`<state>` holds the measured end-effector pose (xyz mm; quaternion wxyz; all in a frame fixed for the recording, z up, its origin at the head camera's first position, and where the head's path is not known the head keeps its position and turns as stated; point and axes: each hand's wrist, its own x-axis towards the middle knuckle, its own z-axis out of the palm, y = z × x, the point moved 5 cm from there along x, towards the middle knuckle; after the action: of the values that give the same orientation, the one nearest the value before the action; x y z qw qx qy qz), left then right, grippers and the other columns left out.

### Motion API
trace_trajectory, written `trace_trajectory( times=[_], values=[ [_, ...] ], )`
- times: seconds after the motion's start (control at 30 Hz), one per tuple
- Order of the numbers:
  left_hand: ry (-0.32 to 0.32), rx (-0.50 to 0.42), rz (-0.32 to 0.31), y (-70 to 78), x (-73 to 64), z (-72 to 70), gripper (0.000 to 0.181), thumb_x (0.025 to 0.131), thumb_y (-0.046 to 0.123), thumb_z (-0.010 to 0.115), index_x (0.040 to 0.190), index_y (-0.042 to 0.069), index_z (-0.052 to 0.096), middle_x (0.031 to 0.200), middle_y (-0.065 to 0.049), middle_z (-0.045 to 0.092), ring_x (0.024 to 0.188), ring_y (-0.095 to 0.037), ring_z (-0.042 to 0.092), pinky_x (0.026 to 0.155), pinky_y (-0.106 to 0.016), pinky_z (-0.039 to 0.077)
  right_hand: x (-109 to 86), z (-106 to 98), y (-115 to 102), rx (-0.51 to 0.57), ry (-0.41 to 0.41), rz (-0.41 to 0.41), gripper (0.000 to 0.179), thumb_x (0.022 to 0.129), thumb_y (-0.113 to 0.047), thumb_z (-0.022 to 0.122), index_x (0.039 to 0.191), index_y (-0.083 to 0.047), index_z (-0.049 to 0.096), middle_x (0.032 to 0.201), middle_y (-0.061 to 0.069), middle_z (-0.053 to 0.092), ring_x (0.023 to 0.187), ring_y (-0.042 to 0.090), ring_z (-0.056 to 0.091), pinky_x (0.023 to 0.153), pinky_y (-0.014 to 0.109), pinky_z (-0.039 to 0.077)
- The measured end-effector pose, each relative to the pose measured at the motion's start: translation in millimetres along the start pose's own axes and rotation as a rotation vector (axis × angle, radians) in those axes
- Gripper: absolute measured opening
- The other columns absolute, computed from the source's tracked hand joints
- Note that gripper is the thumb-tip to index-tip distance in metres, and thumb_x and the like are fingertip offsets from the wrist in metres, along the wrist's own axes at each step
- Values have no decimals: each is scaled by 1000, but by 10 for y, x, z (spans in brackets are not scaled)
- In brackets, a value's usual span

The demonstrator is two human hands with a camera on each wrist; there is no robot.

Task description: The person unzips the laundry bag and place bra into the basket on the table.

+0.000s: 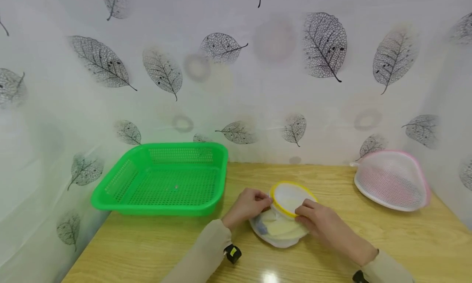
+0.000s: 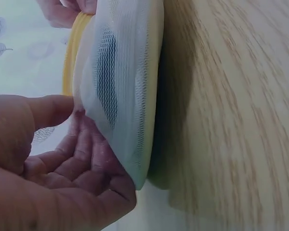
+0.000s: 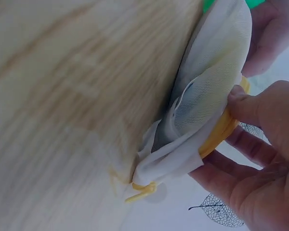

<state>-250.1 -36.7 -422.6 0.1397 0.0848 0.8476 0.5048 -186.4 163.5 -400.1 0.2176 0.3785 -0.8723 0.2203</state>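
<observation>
In the head view's lower centre, a soft white mesh bag [image 1: 283,229] with a yellow ring-shaped rim [image 1: 291,182] sits on a wood-grain table [image 1: 162,244]; left hand [image 1: 246,207] and right hand [image 1: 330,225] pinch the rim's opposite sides. Left of centre stands a perforated green basket [image 1: 162,211]; far right, a rounded pink-and-white mesh piece [image 1: 392,182].

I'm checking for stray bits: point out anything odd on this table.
A tiny pinkish speck shows on the floor of the green basket, standing out against plain green; too small to identify. The yellow-rimmed mesh bag shows no plain damage.
</observation>
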Motion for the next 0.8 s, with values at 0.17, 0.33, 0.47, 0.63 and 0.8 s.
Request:
trace_trajectory(
  times=[0.17,0.33,0.47,0.63,0.8],
  values=[
    [7,-67,0,-50,63,6,20,96,20,68,101,0,72,93,-8,74,84,-12,64,73,-25,52,22,-102,82,81,113,64,20,81,0,81,92,-14,73,87,-12,63,73,-7,49,61,9,42],
    [3,-110,15,-92,50,-7,18,96,18,67,100,0,70,92,-8,72,84,-12,65,74,-26,54,-59,-251,175,169,168,322,18,84,3,78,95,-10,73,89,-3,72,78,1,65,64,17,56],
    [23,-131,25,-109,-2,-48,19,97,19,67,100,0,69,92,-8,73,84,-13,67,74,-27,56,-207,-352,292,235,117,632,11,98,-13,69,105,-6,71,102,9,74,94,22,75,73,29,62],
    [52,-91,38,-103,-72,-126,18,96,21,68,98,3,69,91,-8,74,82,-12,66,70,-25,52,-389,-461,435,369,85,802,25,104,-21,60,103,3,65,103,17,72,86,11,77,72,26,62],
    [63,-40,56,-106,-120,-190,17,95,20,68,97,4,70,90,-8,75,78,-11,62,66,-24,48,-537,-478,544,540,9,920,32,107,-22,56,102,8,62,94,13,73,80,10,75,73,28,62]
  ],
)
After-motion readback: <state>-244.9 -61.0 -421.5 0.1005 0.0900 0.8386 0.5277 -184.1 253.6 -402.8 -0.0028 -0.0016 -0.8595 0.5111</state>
